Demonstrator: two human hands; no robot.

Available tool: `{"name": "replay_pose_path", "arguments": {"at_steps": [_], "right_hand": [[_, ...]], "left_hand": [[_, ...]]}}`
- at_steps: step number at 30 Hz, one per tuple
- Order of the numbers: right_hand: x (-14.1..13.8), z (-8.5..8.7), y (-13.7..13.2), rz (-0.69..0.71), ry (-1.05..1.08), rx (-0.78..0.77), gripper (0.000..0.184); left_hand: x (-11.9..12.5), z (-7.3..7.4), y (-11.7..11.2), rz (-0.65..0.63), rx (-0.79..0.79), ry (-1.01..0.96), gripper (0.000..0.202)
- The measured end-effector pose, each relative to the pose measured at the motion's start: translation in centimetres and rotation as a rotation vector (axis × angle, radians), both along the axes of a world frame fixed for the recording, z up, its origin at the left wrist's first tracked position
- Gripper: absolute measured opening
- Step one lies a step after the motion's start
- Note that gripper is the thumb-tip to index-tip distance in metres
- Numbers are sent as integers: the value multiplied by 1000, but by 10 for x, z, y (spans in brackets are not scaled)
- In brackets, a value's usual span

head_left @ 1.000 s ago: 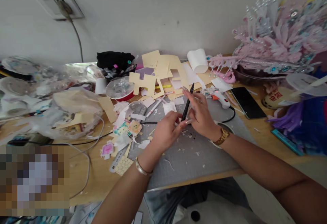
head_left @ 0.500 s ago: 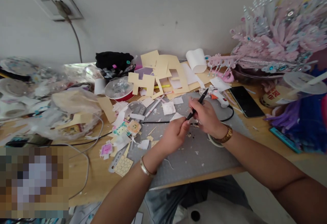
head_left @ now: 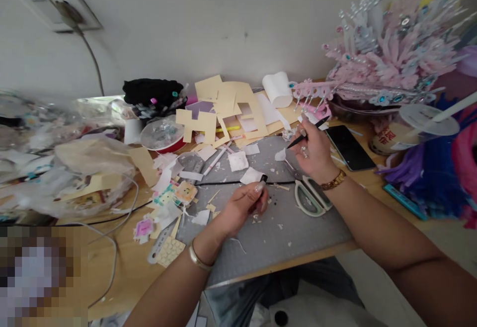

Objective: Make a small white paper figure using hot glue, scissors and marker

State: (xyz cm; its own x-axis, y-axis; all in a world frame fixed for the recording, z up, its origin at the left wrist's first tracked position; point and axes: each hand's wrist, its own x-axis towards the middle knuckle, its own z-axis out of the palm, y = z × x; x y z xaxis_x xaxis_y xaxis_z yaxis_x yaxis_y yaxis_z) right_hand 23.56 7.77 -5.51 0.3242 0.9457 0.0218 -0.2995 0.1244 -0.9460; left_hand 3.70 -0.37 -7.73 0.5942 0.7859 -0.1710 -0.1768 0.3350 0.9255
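Observation:
In my right hand (head_left: 311, 148) is a slim black pen (head_left: 296, 139), gripped between thumb and fingers with its pointed tip angled down to the left. My left hand (head_left: 248, 202) is closed round a small black pen cap (head_left: 264, 178), pinched by the thumb, over the grey cutting mat (head_left: 261, 255). The hands are apart. Below my right hand lie scissors with pale green handles (head_left: 311, 200), partly hidden by the wrist. A small square white pad (head_left: 237, 161) and a scrap of white paper (head_left: 251, 175) lie just beyond my left hand.
Cream card cut-outs (head_left: 238, 101) pile up against the wall. To the right are a phone (head_left: 350, 147), a lidded drink cup (head_left: 395, 130) and a pink beaded headpiece (head_left: 391, 63). Plastic bags (head_left: 97, 163) and a red-rimmed bowl (head_left: 164, 135) crowd the left. A black cable (head_left: 223, 183) crosses the mat.
The cap has come off the pen. My hands have moved apart, the right one up and away with the pen, the left one staying low with the cap. The scissors are now more visible.

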Motion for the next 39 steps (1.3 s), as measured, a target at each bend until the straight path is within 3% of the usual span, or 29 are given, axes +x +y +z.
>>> {"name": "replay_pose_path", "arguments": {"at_steps": [5, 8, 12, 16, 18, 21, 24, 27, 39], "right_hand": [[-3, 1, -2, 5, -23, -15, 50], [-9, 1, -5, 29, -54, -14, 54], [-17, -1, -16, 217, -183, 29, 50], [-12, 10, -27, 378, -608, 172, 46], [-7, 19, -31, 547, -705, 149, 55], [-1, 32, -36, 930, -598, -13, 64], [1, 36, -37, 1115, -489, -124, 61], [1, 34, -35, 1193, -459, -154, 57], [7, 28, -29, 1278, -413, -165, 55]], "left_hand": [[-6, 0, 7, 99, 16, 13, 46], [-11, 2, 15, 226, 148, 100, 43], [-21, 0, 20, 365, 514, 516, 32], [-28, -4, 21, 503, 772, 840, 22], [-31, -4, 23, 547, 862, 867, 23], [-35, -5, 27, 594, 943, 881, 23], [-37, -5, 29, 619, 985, 910, 25], [-38, -4, 28, 602, 1038, 917, 28], [-39, 1, 26, 565, 1147, 870, 34]]}}
